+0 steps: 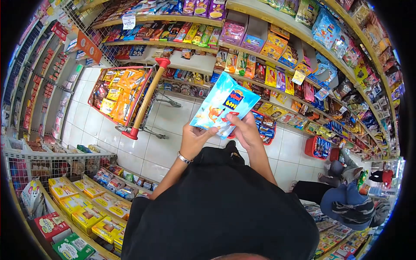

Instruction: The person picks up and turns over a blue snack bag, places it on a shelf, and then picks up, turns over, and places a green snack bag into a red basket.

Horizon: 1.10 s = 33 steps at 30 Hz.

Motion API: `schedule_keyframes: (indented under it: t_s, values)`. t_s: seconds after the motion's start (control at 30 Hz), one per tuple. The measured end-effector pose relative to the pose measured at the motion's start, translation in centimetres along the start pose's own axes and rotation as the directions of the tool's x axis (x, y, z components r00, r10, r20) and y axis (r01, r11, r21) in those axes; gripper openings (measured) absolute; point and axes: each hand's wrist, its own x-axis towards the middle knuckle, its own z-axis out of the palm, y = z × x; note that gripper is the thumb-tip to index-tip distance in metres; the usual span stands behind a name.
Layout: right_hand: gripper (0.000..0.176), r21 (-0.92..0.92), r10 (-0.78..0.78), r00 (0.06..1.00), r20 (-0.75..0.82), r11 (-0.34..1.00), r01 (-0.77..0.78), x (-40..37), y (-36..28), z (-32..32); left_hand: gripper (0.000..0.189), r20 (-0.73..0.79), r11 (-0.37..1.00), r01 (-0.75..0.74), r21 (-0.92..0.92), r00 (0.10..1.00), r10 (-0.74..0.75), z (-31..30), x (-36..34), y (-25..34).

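A light blue snack bag (225,104) with a dark blue logo and an orange cartoon figure is held up in front of my body. My left hand (196,139) grips its lower left corner, thumb over the front. At the lower right edge, my right hand (247,130) pinches the bag, with its thumb or finger lying on the printed front. The bag is tilted, its top leaning toward the upper right. Beyond it stand shelves (255,56) of packaged sweets and snacks.
A shopping cart (141,102) full of orange and yellow packs stands on the left. Red baskets (317,148) of blue packs sit on the tiled floor. At the right, another person (346,203) is low beside the shelves. Boxes (86,212) line a lower-left shelf.
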Motion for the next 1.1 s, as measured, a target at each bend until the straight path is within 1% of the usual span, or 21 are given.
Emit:
schedule_keyframes:
  t_s: [0.03, 0.07, 0.13, 0.27, 0.33, 0.5, 0.6, 0.77, 0.83, 0.87, 0.93, 0.97, 1.0, 1.07, 1.1]
  values:
    - [0.034, 0.000, -0.056, 0.998, -0.018, 0.998, 0.056, 0.0, -0.1, 0.3, 0.038, -0.009, 1.000, 0.025, 0.002, 1.000, -0.025, 0.2, -0.1, 0.0]
    - [0.034, 0.000, -0.056, 0.998, -0.016, 0.998, 0.056, 0.0, -0.3, 0.4, 0.038, -0.019, 0.999, 0.051, 0.004, 0.999, -0.051, 0.2, -0.2, 0.1]
    - [0.034, -0.023, -0.091, 0.996, -0.024, 0.996, 0.091, -0.1, -0.5, 0.6, 0.036, -0.036, 0.999, 0.044, 0.012, 0.998, -0.043, 0.1, -0.1, 0.1]
    - [0.034, -0.024, -0.101, 0.994, -0.043, 0.995, 0.100, -0.2, -0.6, 0.7, 0.035, -0.096, 0.998, 0.062, 0.027, 0.994, -0.059, -0.4, -0.1, -0.1]
    - [0.036, -0.055, -0.149, 0.986, -0.075, 0.988, 0.145, -0.3, -0.5, 1.0, 0.036, -0.101, 0.998, 0.061, 0.011, 0.993, -0.060, -0.5, -0.1, -0.3]
    - [0.036, -0.084, -0.147, 0.986, -0.075, 0.986, 0.141, -0.2, -0.4, 0.8, 0.038, -0.101, 0.996, 0.088, 0.014, 0.991, -0.087, -0.8, -0.2, -0.6]
    - [0.034, -0.087, -0.142, 0.986, -0.085, 0.987, 0.135, -0.1, -0.5, 0.9, 0.039, -0.102, 0.997, 0.080, 0.010, 0.992, -0.078, -0.6, -0.1, -0.4]
    - [0.033, -0.092, -0.162, 0.982, -0.102, 0.984, 0.153, 0.5, 0.3, 0.1, 0.044, -0.103, 0.997, 0.051, 0.065, 0.994, -0.044, -0.2, 0.1, -0.1]
    - [0.036, -0.252, -0.155, 0.984, -0.082, 0.959, 0.130, 0.1, 0.3, 0.5, 0.043, -0.109, 0.998, 0.044, 0.042, 0.993, -0.039, 0.1, 0.3, -0.1]
    - [0.036, -0.253, -0.161, 0.983, -0.084, 0.958, 0.135, 0.0, 0.4, 0.7, 0.042, -0.114, 0.999, 0.037, 0.021, 0.993, -0.035, 0.2, 0.6, -0.2]
    - [0.039, -0.312, -0.094, 0.990, -0.105, 0.949, 0.057, -0.7, 1.0, 1.2, 0.041, -0.118, 0.999, 0.033, -0.002, 0.992, -0.033, 0.6, 0.8, -0.4]
    - [0.040, -0.303, -0.085, 0.988, -0.128, 0.952, 0.042, -0.8, 0.7, 1.7, 0.039, -0.124, 1.000, 0.019, -0.025, 0.992, -0.022, 0.7, 1.3, -0.4]
    - [0.040, -0.305, -0.105, 0.985, -0.135, 0.951, 0.060, -0.7, 0.6, 1.4, 0.039, -0.103, 1.000, 0.015, -0.026, 0.995, -0.018, 0.9, 1.7, -0.4]
    - [0.040, -0.352, -0.202, 0.976, -0.081, 0.922, 0.162, -0.4, 0.9, 0.0, 0.038, -0.053, 0.995, 0.077, -0.058, 0.995, -0.080, 1.2, 2.1, -0.7]
    - [0.040, -0.342, -0.192, 0.976, -0.105, 0.928, 0.146, -0.6, 0.8, -0.5, 0.041, -0.009, 0.996, 0.085, -0.006, 0.996, -0.085, 1.1, 2.4, -1.4]
